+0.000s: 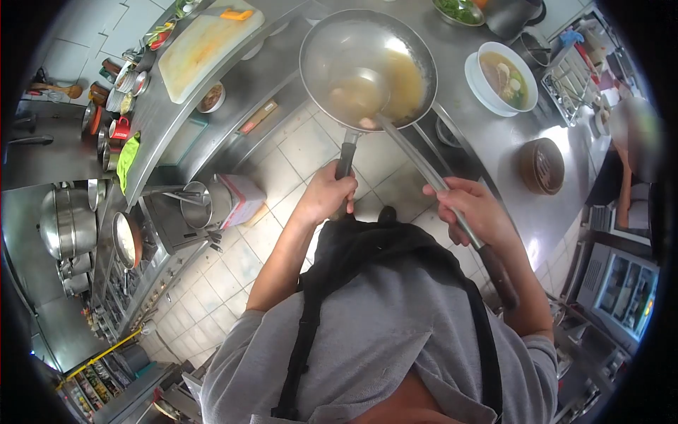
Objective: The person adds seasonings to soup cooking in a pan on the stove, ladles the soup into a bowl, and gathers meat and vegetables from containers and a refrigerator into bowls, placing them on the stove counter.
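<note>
My left hand (330,192) is wrapped round the black handle of a wok (321,53), which is in front of me at the counter. Cloudy yellowish broth (404,85) lies in the wok, with a few pale pieces near its lower rim. My right hand (472,210) grips the long metal shaft of a ladle (418,160); its dark handle end runs back past my wrist. The ladle's bowl sits inside the wok, in the broth. To the right stands a white bowl of soup (507,76) with pale chunks and greens, on a white plate (474,83).
A cutting board (205,60) with an orange-handled knife (236,14) lies on the left counter. On the right counter stand a brown round container (542,166) and a metal bowl of greens (459,10). Another person (635,155) is at the far right. A pan (127,240) rests left.
</note>
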The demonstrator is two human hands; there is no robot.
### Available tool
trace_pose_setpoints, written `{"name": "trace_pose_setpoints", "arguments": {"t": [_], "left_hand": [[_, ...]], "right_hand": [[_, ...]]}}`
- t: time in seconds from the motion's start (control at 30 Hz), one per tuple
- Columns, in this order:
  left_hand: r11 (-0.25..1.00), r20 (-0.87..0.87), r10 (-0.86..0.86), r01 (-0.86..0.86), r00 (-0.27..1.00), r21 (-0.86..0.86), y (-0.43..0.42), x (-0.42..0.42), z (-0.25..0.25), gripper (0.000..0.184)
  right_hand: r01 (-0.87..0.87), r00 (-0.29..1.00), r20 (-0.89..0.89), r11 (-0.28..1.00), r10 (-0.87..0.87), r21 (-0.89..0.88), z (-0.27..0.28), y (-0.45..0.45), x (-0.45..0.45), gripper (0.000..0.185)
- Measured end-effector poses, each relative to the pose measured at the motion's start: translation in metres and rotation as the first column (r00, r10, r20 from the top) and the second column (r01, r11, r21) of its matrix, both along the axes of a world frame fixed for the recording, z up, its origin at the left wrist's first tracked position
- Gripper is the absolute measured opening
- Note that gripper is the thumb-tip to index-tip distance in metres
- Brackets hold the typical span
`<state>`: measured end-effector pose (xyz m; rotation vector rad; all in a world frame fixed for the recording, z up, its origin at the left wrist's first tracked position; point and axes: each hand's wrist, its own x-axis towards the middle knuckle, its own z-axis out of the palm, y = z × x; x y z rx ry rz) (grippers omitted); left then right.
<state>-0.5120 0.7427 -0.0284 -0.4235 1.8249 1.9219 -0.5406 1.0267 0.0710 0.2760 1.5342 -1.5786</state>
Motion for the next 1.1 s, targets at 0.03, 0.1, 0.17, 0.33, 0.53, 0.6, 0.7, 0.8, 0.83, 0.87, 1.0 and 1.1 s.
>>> {"name": "trace_pose_setpoints", "arguments": {"t": [0.03, 0.1, 0.17, 0.33, 0.53, 0.6, 0.7, 0.8, 0.83, 0.87, 1.0, 1.1], "left_hand": [[1.000, 0.008, 0.004, -0.004, 1.000, 0.027, 0.000, 0.002, -0.001, 0.013], [0.998, 0.015, 0.009, -0.009, 1.000, 0.058, 0.001, 0.005, -0.003, 0.013], [0.995, 0.022, -0.001, -0.001, 1.000, 0.095, 0.001, 0.007, -0.004, 0.013], [0.996, 0.016, -0.028, 0.027, 0.999, 0.086, 0.005, 0.005, -0.001, 0.015], [0.993, 0.020, -0.035, 0.033, 0.999, 0.115, 0.006, -0.002, 0.004, 0.014], [0.990, 0.019, -0.044, 0.041, 0.999, 0.133, 0.006, -0.005, 0.003, 0.014], [0.993, 0.020, -0.019, 0.017, 1.000, 0.117, 0.007, -0.007, 0.004, 0.015], [0.994, 0.022, -0.020, 0.017, 1.000, 0.107, 0.005, -0.008, 0.004, 0.015], [0.994, 0.022, -0.018, 0.016, 1.000, 0.110, 0.004, -0.009, 0.003, 0.015], [0.994, 0.016, -0.023, 0.021, 1.000, 0.105, 0.003, -0.009, 0.003, 0.015], [0.996, 0.010, -0.013, 0.012, 1.000, 0.087, 0.001, -0.009, 0.001, 0.014], [0.996, 0.023, -0.011, 0.009, 1.000, 0.089, 0.002, -0.008, 0.004, 0.014]], "right_hand": [[-0.001, 1.000, 0.000, 1.000, 0.001, 0.001, 0.001, 0.001, -0.003, 0.034], [-0.015, 1.000, 0.014, 0.989, 0.017, -0.144, 0.003, 0.003, -0.009, 0.036], [-0.013, 1.000, 0.006, 0.991, 0.014, -0.132, 0.006, 0.003, -0.014, 0.036], [0.068, 0.997, -0.036, 0.995, -0.070, -0.072, 0.028, 0.018, -0.022, 0.037], [0.224, 0.959, -0.133, 0.958, -0.249, -0.177, 0.051, 0.061, -0.025, 0.037], [0.266, 0.939, -0.190, 0.956, -0.286, -0.123, 0.059, 0.073, -0.022, 0.038], [0.390, 0.879, -0.251, 0.914, -0.406, -0.112, 0.058, 0.101, -0.019, 0.037], [0.428, 0.847, -0.342, 0.904, -0.407, -0.015, 0.051, 0.129, -0.021, 0.037], [0.426, 0.847, -0.344, 0.905, -0.404, -0.013, 0.049, 0.135, -0.021, 0.037], [0.454, 0.834, -0.390, 0.887, -0.390, 0.085, 0.048, 0.139, -0.023, 0.037], [0.519, 0.805, -0.505, 0.780, -0.310, 0.349, 0.035, 0.151, -0.027, 0.035], [0.543, 0.783, -0.572, 0.718, -0.245, 0.436, 0.017, 0.160, -0.029, 0.032]]}}
